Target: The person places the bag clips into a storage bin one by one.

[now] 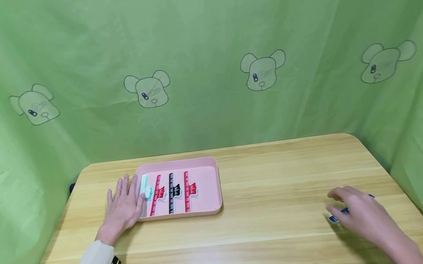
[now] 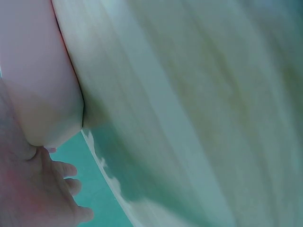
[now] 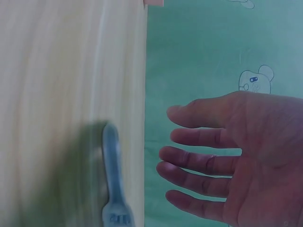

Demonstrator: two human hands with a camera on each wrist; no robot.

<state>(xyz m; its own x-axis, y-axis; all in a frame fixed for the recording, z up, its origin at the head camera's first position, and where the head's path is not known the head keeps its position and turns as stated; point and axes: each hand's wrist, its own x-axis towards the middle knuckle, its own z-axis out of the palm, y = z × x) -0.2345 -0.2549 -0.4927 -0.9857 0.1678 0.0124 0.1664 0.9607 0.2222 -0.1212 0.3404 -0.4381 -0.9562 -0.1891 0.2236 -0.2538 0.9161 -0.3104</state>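
My left hand [image 1: 121, 208] lies with straight fingers along the left side of the pink tray [image 1: 210, 204], its thumb reaching over the rim. Inside the tray lie a mint strip-like clip [image 1: 147, 191], two red toothed ones, left [image 1: 160, 193] and right [image 1: 192, 189], and a black one [image 1: 177, 190] between them. On the right, my right hand [image 1: 361, 214] hovers with loosely bent fingers above a narrow blue-and-white clip [image 1: 333, 219], which it partly hides. In the right wrist view, the clip [image 3: 112, 165] lies on the wood, apart from the spread fingers.
The wooden table [image 1: 267, 233] has rounded far corners. A green curtain [image 1: 209, 118] printed with bear heads stands behind the table and along both sides. A dark object [image 1: 72, 187] shows at the table's far left edge.
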